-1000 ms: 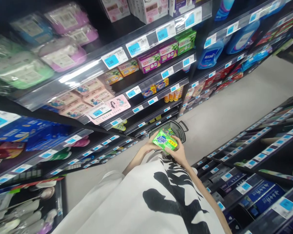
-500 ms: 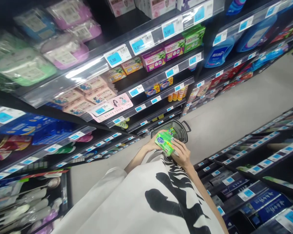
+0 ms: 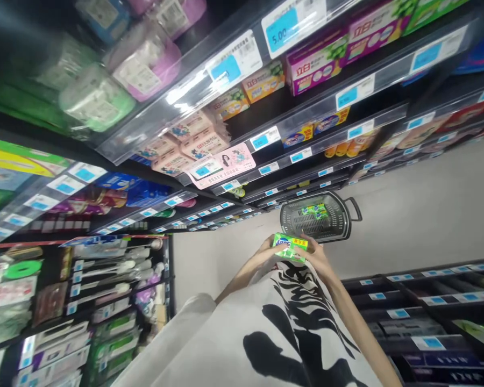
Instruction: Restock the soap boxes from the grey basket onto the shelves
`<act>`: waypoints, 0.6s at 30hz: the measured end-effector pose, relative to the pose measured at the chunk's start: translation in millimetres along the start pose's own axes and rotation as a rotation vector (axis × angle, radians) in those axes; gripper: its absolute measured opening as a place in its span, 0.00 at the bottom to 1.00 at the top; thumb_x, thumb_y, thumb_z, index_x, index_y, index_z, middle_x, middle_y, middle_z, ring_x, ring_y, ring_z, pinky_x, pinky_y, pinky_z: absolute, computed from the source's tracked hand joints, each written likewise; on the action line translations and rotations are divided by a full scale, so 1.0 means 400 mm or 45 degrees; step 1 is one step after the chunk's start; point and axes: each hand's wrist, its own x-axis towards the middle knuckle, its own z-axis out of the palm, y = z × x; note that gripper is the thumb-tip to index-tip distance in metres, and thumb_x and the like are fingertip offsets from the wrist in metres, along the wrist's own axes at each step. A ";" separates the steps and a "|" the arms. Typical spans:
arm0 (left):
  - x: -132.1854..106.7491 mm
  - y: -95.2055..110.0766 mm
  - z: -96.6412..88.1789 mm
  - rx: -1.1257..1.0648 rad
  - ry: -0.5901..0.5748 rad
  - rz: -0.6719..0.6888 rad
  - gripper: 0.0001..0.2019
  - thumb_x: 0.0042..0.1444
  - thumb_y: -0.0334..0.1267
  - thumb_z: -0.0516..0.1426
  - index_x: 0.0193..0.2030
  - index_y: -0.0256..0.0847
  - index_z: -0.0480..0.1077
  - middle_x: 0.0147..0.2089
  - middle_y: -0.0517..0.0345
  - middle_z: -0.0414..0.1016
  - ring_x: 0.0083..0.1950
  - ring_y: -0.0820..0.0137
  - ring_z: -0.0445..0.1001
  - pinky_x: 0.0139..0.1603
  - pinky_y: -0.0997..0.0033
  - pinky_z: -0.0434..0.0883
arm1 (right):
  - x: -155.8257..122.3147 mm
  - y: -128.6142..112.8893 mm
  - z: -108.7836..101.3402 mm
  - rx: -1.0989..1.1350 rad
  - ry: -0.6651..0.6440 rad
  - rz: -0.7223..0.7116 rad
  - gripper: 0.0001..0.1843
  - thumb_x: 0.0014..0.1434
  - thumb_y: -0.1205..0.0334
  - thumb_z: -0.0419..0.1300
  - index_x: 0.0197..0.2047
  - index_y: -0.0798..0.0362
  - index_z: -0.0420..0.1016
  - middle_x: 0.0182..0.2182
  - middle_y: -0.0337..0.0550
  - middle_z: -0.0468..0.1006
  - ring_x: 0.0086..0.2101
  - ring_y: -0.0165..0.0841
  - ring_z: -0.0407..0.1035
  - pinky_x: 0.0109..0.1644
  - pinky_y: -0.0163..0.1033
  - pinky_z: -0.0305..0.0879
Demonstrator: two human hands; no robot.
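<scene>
A green soap pack (image 3: 289, 248) with blue and white lettering and a yellow patch is held in front of my body. My left hand (image 3: 268, 248) grips its left end, while the right end sits in my right hand (image 3: 316, 252). Both thumbs lie over the near face; the other fingers are mostly hidden behind it. Just beyond the pack, a dark shopping basket (image 3: 344, 232) stands on the floor. Inside the basket lie similar green packs (image 3: 314, 210).
Shelves with boxed soaps (image 3: 314, 67) and price tags run along the left and top. Brushes (image 3: 125, 266) hang at the lower left. Another shelf unit (image 3: 411, 306) stands at the right. Grey floor (image 3: 403, 215) lies between them.
The soap pack has turned from slanted to nearly level, and my right hand has shifted from its face to its right end. The view has swung, showing more of the basket.
</scene>
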 end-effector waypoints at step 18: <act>0.118 0.412 -0.275 -0.624 0.381 0.480 0.16 0.57 0.43 0.68 0.50 0.42 0.78 0.65 0.48 0.74 0.67 0.62 0.72 0.69 0.60 0.68 | 0.147 -0.016 0.104 -0.173 -0.094 0.034 0.42 0.37 0.47 0.82 0.53 0.52 0.75 0.45 0.50 0.84 0.46 0.48 0.79 0.47 0.48 0.81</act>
